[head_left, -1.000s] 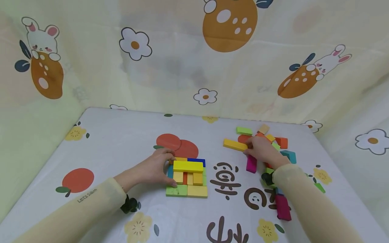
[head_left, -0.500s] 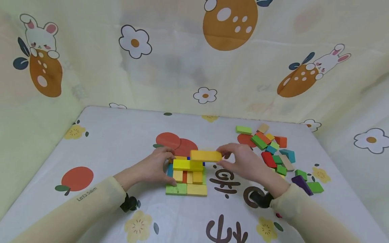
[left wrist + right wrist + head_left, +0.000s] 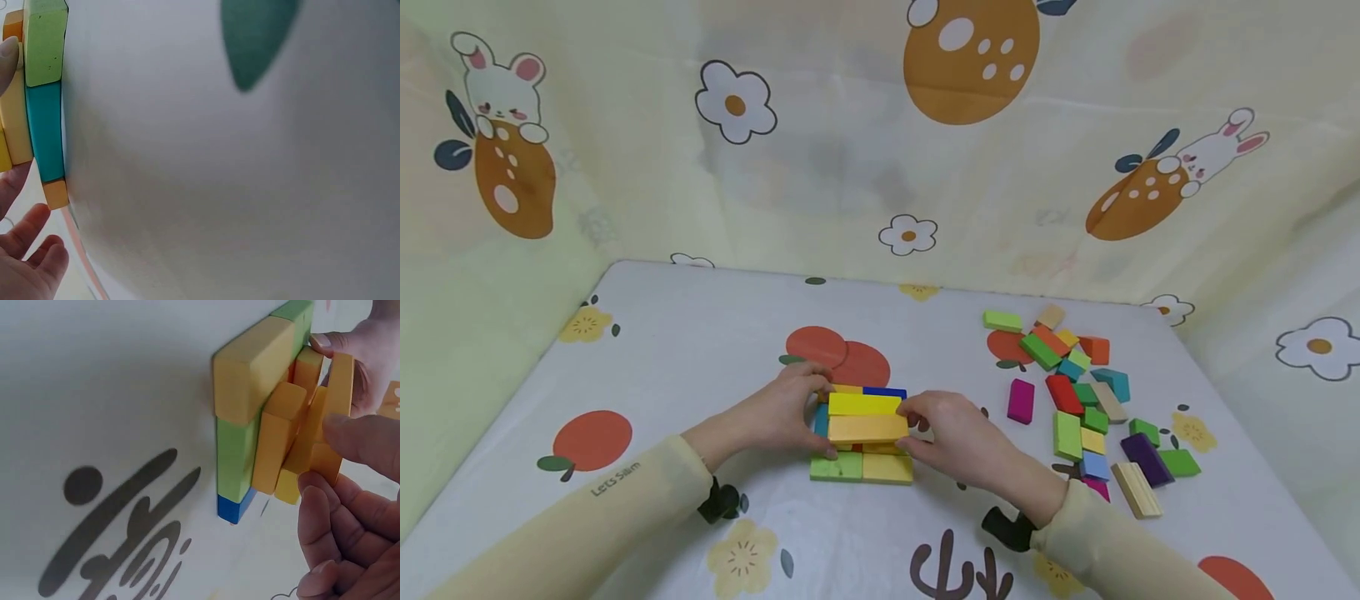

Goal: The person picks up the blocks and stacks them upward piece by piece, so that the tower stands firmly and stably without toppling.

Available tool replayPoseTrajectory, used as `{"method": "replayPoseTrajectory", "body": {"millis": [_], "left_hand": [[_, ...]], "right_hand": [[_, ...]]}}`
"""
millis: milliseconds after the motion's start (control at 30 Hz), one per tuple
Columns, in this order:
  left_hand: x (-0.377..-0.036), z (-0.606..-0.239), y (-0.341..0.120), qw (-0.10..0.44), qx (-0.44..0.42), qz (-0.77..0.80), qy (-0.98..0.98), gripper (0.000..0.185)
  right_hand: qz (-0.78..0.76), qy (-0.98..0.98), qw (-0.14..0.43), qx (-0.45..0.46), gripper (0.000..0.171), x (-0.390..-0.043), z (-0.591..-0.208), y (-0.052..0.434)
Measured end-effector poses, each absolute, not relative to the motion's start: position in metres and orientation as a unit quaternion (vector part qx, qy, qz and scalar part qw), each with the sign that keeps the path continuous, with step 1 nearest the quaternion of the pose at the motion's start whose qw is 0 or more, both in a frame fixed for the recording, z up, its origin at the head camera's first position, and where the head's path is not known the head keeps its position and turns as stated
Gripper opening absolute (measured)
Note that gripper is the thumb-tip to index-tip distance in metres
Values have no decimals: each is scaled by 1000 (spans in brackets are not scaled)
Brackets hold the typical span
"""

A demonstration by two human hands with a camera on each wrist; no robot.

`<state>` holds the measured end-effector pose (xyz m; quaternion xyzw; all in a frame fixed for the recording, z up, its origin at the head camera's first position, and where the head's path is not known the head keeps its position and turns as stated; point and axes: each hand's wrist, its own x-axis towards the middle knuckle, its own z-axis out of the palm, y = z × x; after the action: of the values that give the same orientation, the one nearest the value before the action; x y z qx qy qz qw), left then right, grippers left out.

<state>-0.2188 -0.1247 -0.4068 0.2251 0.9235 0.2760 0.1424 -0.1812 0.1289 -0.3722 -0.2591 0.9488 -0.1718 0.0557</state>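
I am pinching the light, rigid, smooth orange block [image 3: 867,428] by its right end with my right hand [image 3: 951,437], my left hand [image 3: 786,408] cupping the stack [image 3: 861,433] steady.

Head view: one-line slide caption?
Right hand sets an orange-yellow block on the block stack while left hand steadies it; loose blocks lie right.

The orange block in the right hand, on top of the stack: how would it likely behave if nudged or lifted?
The orange block looks rigid with flat faces, so it probably slides rather than rolls. It lies flat on narrow uprights, so a sideways nudge might shift it or topple them. The right hand pinches one end, suggesting it is light.
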Motion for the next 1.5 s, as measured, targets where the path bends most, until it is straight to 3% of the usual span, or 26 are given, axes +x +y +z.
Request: {"method": "replayPoseTrajectory", "body": {"millis": [500,800,967,1500], "left_hand": [[-217,-404,-124,143,219,265,928,69],[-215,-402,-127,144,215,255,932,84],[-213,-401,-129,131,219,245,935,80],[-212,-400,-128,132,220,239,936,77]], "right_hand": [[-202,952,69,-218,36,-180,-374,128],[-193,942,131,-239,83,-201,-378,145],[-208,937,160,-229,75,-209,-384,151],[-216,935,152,-236,64,-209,-387,151]]}}
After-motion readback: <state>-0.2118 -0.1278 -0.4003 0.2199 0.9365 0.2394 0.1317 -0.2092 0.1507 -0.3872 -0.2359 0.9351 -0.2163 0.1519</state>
